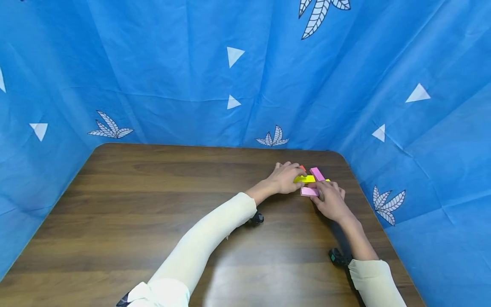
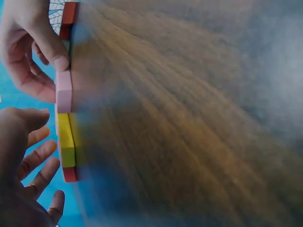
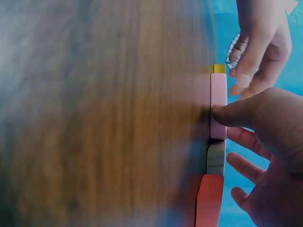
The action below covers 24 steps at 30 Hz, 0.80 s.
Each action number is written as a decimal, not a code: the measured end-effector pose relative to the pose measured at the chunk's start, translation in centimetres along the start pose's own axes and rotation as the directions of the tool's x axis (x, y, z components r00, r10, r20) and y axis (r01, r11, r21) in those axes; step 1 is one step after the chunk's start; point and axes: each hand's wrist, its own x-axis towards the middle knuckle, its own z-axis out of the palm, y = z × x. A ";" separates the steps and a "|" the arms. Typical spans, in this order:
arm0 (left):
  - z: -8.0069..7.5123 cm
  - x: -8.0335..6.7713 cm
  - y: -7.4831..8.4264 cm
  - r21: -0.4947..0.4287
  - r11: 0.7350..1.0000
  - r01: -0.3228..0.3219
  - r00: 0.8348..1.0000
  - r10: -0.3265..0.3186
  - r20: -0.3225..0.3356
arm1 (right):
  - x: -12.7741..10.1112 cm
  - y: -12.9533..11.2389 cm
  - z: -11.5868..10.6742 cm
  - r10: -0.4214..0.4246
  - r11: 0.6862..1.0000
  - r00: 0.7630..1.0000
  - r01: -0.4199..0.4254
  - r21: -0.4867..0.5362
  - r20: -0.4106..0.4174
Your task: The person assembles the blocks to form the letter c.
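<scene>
Altogether two pink blocks, one yellow block — both hands touching.

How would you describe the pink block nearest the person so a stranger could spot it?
On the brown table, look near the far right corner. Among the flat blocks there, it is the pink block lying closest to the person, under the right hand, just before the yellow block.
</scene>
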 end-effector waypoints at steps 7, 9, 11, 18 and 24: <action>0.4 0.6 -0.2 0.069 0.997 0.043 0.999 -0.043 -0.003 | -0.1 0.1 0.0 0.026 1.000 1.000 -0.026 -0.005 -0.001; 0.4 0.8 -0.2 0.087 0.995 0.050 0.999 -0.049 -0.005 | 0.0 0.2 0.0 0.030 0.999 1.000 -0.030 -0.011 -0.005; 0.3 1.0 -0.1 0.106 0.993 0.059 0.998 -0.059 -0.003 | 0.1 0.1 0.0 0.030 0.999 1.000 -0.030 -0.015 -0.009; 0.1 1.1 0.2 0.188 0.978 0.095 0.996 -0.094 -0.012 | 0.1 -0.2 -0.2 0.026 1.000 0.999 -0.026 -0.013 -0.030; 0.0 0.9 -0.1 0.180 0.977 0.111 0.994 -0.113 0.002 | 0.1 0.0 0.0 0.042 0.999 0.999 -0.043 -0.020 -0.031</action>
